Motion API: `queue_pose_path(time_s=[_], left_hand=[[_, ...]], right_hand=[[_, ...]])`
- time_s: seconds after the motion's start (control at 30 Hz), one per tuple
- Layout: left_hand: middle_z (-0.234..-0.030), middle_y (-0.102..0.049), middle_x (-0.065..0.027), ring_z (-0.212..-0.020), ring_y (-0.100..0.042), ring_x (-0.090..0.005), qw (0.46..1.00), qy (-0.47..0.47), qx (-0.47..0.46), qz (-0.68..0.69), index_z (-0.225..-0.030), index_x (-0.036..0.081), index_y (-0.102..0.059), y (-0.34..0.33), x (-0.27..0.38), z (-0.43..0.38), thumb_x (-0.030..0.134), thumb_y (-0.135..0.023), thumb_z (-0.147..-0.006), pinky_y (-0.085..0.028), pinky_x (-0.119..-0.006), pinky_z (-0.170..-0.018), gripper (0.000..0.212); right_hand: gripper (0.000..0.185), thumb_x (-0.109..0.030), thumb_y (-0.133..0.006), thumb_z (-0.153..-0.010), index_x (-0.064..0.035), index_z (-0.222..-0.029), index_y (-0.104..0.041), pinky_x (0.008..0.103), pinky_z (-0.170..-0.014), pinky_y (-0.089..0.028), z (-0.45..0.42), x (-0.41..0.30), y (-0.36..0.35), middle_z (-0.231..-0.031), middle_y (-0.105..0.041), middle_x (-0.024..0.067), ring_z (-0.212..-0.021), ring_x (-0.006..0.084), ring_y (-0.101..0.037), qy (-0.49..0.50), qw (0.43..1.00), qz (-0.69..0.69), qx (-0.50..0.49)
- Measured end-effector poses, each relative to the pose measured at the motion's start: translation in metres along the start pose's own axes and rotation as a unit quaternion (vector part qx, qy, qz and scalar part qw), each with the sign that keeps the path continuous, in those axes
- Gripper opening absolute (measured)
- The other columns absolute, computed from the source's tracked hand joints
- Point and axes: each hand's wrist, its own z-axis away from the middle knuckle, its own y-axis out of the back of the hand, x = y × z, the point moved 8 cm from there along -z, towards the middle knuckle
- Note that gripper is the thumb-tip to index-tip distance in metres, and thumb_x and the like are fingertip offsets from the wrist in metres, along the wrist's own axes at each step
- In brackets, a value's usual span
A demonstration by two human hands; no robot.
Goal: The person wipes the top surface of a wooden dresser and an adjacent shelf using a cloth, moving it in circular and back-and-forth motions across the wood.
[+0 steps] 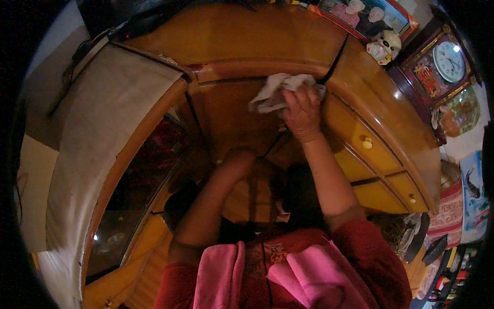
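Note:
My right hand [303, 114] presses a crumpled whitish cloth [276, 90] against the front edge of a varnished wooden cabinet [247, 34], beside a dark seam in the top. Its fingers are bent over the cloth. Lower and to the left, my left hand [244, 155] is in shadow before the cabinet's recessed door panel [231, 116]. It looks blurred, and its fingers cannot be made out.
On the right of the cabinet top stand a dog figurine [384, 47], a framed photograph [366, 17] and a clock [440, 65]. Drawers with round knobs [367, 143] lie below. A pale cover [100, 96] drapes the left section, above dark glass [142, 185]. A pink towel [220, 270] hangs over my front.

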Motion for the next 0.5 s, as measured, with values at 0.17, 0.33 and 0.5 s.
queue_pose_path(time_s=[0.17, 0.33, 0.5], left_hand=[[-0.122, -0.066, -0.0175, -0.112, -0.063, -0.0361, 1.000, -0.002, 0.021, -0.008, -0.125, 0.013, -0.066, -0.005, -0.014, 0.004, 0.033, -0.064, -0.088, -0.049, -0.045, -0.099, 0.041], [-0.136, -0.059, -0.0161, -0.123, -0.056, -0.0365, 0.976, -0.125, 0.179, 0.019, -0.133, 0.015, -0.062, -0.019, -0.040, 0.003, 0.027, -0.062, -0.091, -0.043, -0.046, -0.107, 0.043], [-0.136, -0.059, -0.0151, -0.121, -0.057, -0.0371, 0.990, 0.077, 0.100, 0.060, -0.129, 0.013, -0.064, 0.031, -0.037, 0.037, 0.026, -0.064, -0.089, -0.043, -0.047, -0.106, 0.041]], right_hand=[[0.055, -0.013, -0.076, -0.070, -0.0170, -0.123, -0.063, 0.0475, -0.103, -0.042, 0.017, 0.016, -0.005, -0.126, -0.053, 0.0061, -0.119, 0.0340, -0.048, -0.081, 0.997, -0.004, -0.015], [0.050, -0.013, -0.067, -0.081, -0.0236, -0.129, -0.061, 0.0476, -0.102, -0.043, -0.015, -0.050, -0.018, -0.124, -0.057, 0.0036, -0.119, 0.0297, -0.051, 0.049, 0.995, -0.071, 0.049], [0.040, -0.017, -0.063, -0.083, -0.0245, -0.123, -0.066, 0.0467, -0.101, -0.045, -0.027, -0.110, -0.052, -0.123, -0.059, 0.0004, -0.113, 0.0248, -0.055, 0.122, 0.987, -0.108, 0.008]])
